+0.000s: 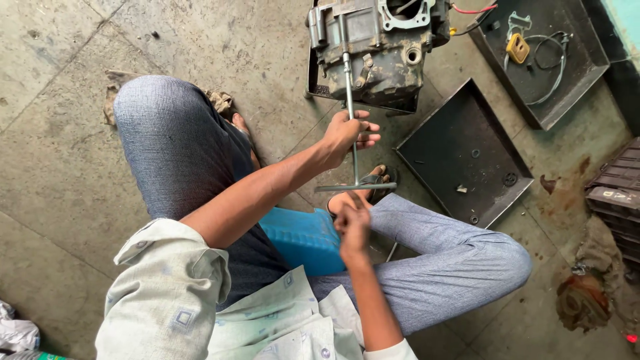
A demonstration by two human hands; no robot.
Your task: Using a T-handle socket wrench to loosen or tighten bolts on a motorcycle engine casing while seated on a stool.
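A long metal T-handle wrench (351,100) runs from a grimy grey engine block (377,47) on the floor back toward me. My left hand (348,133) is wrapped around its shaft about halfway down. The crossbar (355,187) lies just below that hand. My right hand (353,228) is closed beneath the crossbar, near its middle; whether it touches the bar I cannot tell. I sit low on a blue stool (303,239) with my knees spread to either side.
A dark metal tray (465,157) with a few small parts lies right of the engine. A second tray (540,60) farther back holds a cable and a yellow part. Dark crates (617,193) stand at the right edge. Rags (113,93) lie by my left knee.
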